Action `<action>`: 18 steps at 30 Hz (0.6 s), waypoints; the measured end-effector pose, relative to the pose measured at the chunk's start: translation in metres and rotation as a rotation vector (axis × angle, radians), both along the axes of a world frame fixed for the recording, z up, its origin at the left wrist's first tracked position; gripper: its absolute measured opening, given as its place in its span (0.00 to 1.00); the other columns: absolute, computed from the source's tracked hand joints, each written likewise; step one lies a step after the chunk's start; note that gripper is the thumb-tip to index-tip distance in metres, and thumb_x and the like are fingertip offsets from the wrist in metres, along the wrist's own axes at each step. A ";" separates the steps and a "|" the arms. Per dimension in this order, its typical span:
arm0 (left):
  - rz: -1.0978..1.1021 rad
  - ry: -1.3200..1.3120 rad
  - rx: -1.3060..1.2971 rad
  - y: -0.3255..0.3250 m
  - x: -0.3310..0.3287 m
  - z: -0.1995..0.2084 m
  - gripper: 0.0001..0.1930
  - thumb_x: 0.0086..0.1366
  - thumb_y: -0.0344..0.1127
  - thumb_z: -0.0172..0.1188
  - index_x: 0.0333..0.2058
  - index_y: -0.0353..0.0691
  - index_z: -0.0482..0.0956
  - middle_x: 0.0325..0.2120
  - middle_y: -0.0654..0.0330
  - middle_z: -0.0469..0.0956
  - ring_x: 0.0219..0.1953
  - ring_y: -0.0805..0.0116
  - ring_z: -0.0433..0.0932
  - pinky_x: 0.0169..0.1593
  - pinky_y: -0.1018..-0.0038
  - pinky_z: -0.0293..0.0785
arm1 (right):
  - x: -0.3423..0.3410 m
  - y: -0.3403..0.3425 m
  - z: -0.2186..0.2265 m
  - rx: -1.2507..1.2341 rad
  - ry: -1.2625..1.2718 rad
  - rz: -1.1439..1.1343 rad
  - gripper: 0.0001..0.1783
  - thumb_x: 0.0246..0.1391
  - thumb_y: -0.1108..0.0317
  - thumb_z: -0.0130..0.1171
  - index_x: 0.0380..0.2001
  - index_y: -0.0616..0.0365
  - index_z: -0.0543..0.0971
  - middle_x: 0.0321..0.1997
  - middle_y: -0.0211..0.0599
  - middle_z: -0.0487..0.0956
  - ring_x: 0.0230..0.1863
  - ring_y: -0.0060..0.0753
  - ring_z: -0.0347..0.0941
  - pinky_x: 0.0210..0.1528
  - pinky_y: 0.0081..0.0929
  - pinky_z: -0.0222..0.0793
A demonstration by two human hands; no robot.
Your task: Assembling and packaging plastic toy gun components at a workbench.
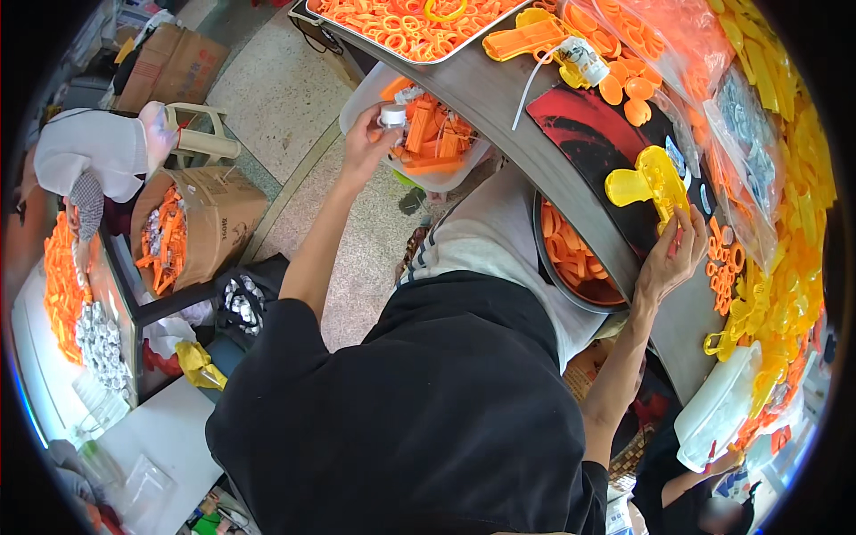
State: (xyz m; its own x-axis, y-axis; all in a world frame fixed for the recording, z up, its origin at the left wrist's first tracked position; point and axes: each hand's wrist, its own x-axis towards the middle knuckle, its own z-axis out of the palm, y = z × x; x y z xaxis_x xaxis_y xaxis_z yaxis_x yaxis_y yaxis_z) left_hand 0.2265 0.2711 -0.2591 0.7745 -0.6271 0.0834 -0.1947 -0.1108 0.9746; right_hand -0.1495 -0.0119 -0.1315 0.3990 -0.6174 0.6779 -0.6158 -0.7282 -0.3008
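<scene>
My left hand [367,147] reaches out to a white tub [446,178] filled with orange plastic parts, and its fingertips pinch a small white round cap [392,115] at the tub's rim. My right hand [670,260] rests on the grey table edge and grips a yellow plastic part [646,181] that lies on a dark red and black mat [588,134]. A round dark bowl [546,267] of orange pieces sits just below the table edge, between my body and my right hand.
A metal tray [392,55] of orange rings lies at the table's far end. Bags and heaps of orange and yellow parts [785,223] line the right side. A cardboard box [214,214] of orange parts stands on the floor. Another person [89,152] works at the left. A white container [718,406] sits at the lower right.
</scene>
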 end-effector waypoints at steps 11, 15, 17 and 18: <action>-0.452 0.402 -0.680 -0.060 -0.096 0.153 0.29 0.59 0.16 0.64 0.58 0.40 0.66 0.53 0.55 0.75 0.55 0.60 0.77 0.62 0.62 0.74 | 0.046 0.078 0.048 0.367 -0.118 0.513 0.14 0.55 0.81 0.61 0.46 0.60 0.82 0.46 0.41 0.83 0.52 0.38 0.78 0.58 0.33 0.70; -0.561 0.464 -0.706 -0.108 -0.125 0.177 0.28 0.60 0.18 0.65 0.56 0.42 0.66 0.57 0.50 0.73 0.55 0.58 0.78 0.59 0.61 0.77 | 0.058 0.082 0.036 0.786 -0.438 0.670 0.26 0.55 0.73 0.65 0.58 0.60 0.72 0.51 0.45 0.79 0.54 0.41 0.75 0.59 0.35 0.68; -0.572 0.541 -0.661 -0.135 -0.146 0.196 0.27 0.60 0.18 0.64 0.55 0.43 0.65 0.57 0.47 0.73 0.54 0.60 0.78 0.54 0.63 0.81 | 0.051 0.078 0.045 0.813 -0.402 0.697 0.26 0.58 0.74 0.59 0.61 0.63 0.70 0.54 0.42 0.77 0.59 0.34 0.73 0.66 0.35 0.63; -0.531 0.530 -0.670 -0.150 -0.158 0.202 0.24 0.61 0.18 0.63 0.52 0.41 0.65 0.53 0.48 0.75 0.50 0.61 0.80 0.48 0.65 0.84 | 0.047 0.074 0.043 0.817 -0.464 0.729 0.25 0.61 0.73 0.59 0.60 0.63 0.69 0.54 0.42 0.78 0.58 0.33 0.73 0.64 0.33 0.66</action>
State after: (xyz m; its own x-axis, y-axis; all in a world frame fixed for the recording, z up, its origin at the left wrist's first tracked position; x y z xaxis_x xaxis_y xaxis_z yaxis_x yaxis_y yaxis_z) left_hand 0.0680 0.1212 -0.0568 0.4477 -0.8522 0.2709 0.4175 0.4671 0.7794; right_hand -0.1026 0.0618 -0.0885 0.6559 -0.6628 0.3612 0.1547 -0.3503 -0.9237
